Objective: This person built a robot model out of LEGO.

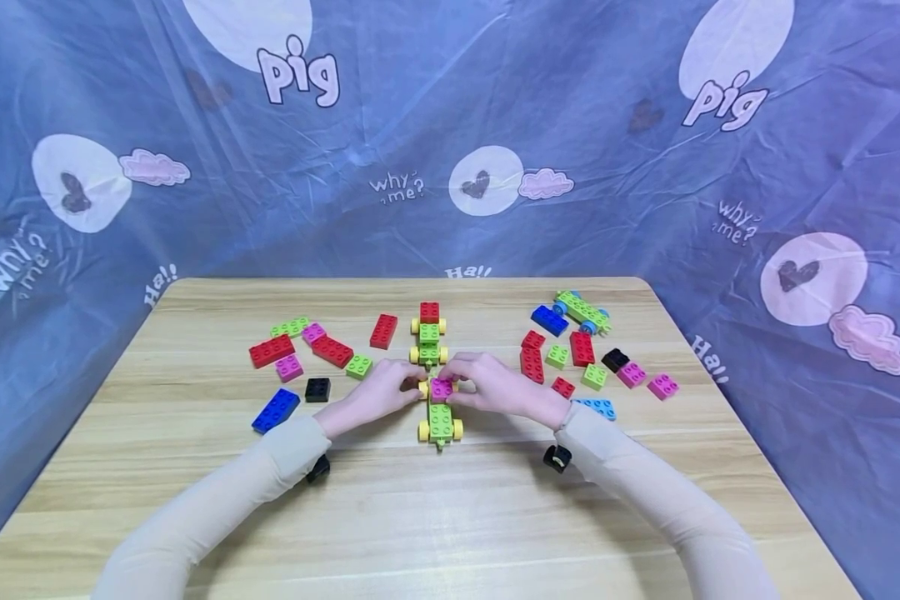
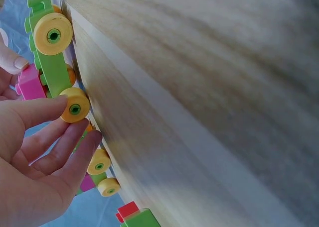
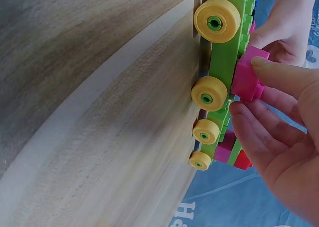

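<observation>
A green wheeled base (image 1: 440, 423) with yellow wheels stands on the table between the hands. At its far end sits a pink brick (image 1: 441, 390), studs up. My right hand (image 1: 487, 385) pinches this brick between thumb and fingers; the right wrist view shows the thumb (image 3: 264, 65) on its side. My left hand (image 1: 382, 390) holds the base at its far left wheel (image 2: 75, 106), thumb and fingertips around the wheel's edge. Straight ahead, in line with this base, stands a second green wheeled base (image 1: 429, 354) bearing stacked bricks with a red brick (image 1: 429, 312) on top.
Left of the hands lie loose bricks, among them a blue brick (image 1: 276, 410), a black brick (image 1: 317, 389) and a red brick (image 1: 383, 331). More bricks are scattered at right, with a blue-wheeled green base (image 1: 582, 311) behind them. A printed blue cloth (image 1: 390, 233) hangs beyond the table (image 1: 450, 517).
</observation>
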A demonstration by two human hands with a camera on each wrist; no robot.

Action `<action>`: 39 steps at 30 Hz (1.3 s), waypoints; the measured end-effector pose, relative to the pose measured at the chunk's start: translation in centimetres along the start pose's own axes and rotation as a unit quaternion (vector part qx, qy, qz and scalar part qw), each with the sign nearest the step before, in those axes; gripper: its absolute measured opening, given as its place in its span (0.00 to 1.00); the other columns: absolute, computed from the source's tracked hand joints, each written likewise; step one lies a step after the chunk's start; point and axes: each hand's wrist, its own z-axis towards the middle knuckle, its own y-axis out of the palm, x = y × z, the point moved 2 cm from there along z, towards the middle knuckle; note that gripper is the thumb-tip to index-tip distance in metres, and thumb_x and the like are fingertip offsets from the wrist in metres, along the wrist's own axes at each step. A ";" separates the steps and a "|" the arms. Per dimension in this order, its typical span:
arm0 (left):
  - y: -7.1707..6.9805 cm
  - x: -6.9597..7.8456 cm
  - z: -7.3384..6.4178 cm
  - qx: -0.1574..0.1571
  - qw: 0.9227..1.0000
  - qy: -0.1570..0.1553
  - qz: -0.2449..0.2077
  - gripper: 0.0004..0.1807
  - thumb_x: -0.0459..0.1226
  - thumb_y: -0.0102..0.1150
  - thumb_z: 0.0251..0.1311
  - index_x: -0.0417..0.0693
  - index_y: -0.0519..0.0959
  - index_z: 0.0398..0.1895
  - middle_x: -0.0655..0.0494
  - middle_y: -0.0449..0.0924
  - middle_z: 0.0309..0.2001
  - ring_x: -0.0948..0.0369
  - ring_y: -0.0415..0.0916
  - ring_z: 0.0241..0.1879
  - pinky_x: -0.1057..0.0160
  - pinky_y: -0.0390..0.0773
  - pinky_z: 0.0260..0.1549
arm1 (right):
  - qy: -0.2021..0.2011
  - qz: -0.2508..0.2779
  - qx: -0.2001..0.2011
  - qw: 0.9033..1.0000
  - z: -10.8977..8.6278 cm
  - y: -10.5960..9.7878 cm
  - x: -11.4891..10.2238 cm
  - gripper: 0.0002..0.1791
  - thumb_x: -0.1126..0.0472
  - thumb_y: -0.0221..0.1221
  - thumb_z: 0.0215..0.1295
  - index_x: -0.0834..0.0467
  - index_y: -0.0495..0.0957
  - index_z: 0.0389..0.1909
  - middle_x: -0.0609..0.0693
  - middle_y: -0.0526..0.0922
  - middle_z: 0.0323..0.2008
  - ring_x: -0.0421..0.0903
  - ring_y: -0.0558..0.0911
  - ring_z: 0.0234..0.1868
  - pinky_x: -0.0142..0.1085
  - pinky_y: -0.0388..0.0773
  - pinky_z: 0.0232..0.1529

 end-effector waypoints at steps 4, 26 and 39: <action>-0.1 0.0 0.1 0.002 1.000 -0.003 0.001 0.11 0.32 0.67 0.56 0.42 0.85 0.44 0.47 0.88 0.42 0.55 0.84 0.41 0.57 0.84 0.45 | 0.007 -0.002 0.001 1.000 0.2 0.0 -0.2 0.13 0.60 0.67 0.62 0.60 0.82 0.45 0.52 0.86 0.41 0.46 0.86 0.44 0.32 0.84 0.48; -0.1 0.1 0.1 0.002 1.000 0.000 -0.003 0.11 0.31 0.67 0.56 0.40 0.85 0.43 0.46 0.88 0.41 0.54 0.84 0.41 0.56 0.84 0.46 | 0.013 -0.011 -0.004 1.000 0.8 -0.1 -0.9 0.10 0.64 0.69 0.57 0.62 0.83 0.39 0.54 0.86 0.38 0.47 0.86 0.40 0.30 0.84 0.45; -0.2 0.1 0.1 -0.001 1.000 -0.004 -0.005 0.11 0.31 0.67 0.56 0.42 0.85 0.43 0.48 0.88 0.40 0.56 0.84 0.40 0.58 0.84 0.43 | 0.010 -0.015 -0.014 1.000 1.4 -0.1 -1.1 0.07 0.68 0.69 0.56 0.61 0.82 0.34 0.54 0.85 0.35 0.46 0.85 0.38 0.28 0.83 0.42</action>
